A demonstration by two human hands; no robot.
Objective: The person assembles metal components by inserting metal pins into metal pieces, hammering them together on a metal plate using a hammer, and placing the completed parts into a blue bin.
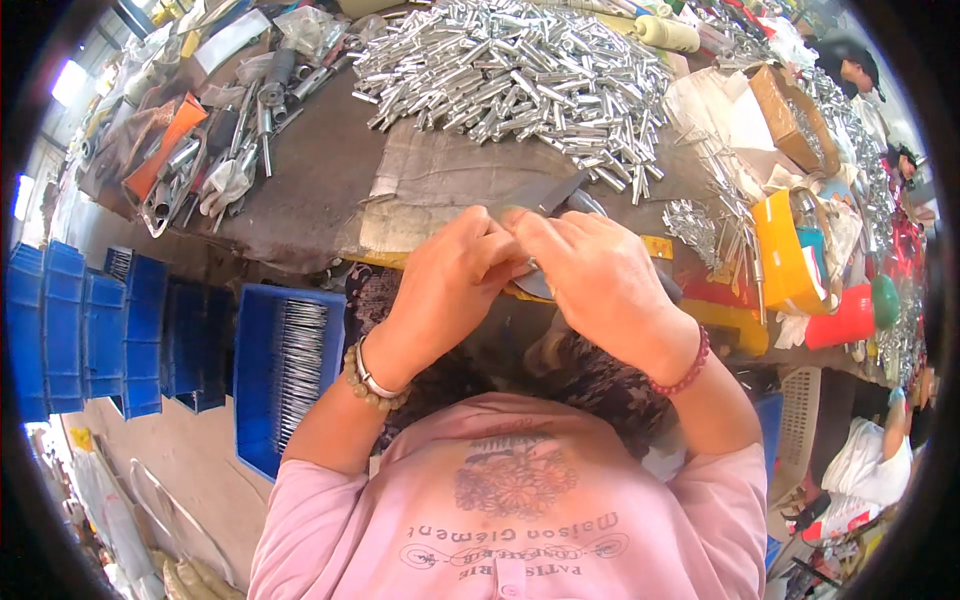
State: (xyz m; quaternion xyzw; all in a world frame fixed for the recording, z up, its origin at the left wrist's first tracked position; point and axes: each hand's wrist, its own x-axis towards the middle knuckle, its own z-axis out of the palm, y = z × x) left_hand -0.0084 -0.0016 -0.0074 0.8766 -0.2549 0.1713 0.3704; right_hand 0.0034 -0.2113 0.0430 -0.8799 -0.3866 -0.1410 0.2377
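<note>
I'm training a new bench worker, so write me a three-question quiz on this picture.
1. True or false: a heap of silvery metal parts lies on the table, beyond the left hand and right hand.
2. Which wrist wears the red beaded bracelet? A) left only B) right only C) both
3. Fill in: the blue bin holding thin metal pieces is on the person's ____ side.

Key: 1 true; 2 B; 3 left.

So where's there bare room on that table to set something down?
The widest bare patch is dark tabletop, between the clutter of metal parts at left and the heap of silvery tubes. The tan sheet between that heap and the left hand also looks free. The right side is crowded around the yellow container.
</note>
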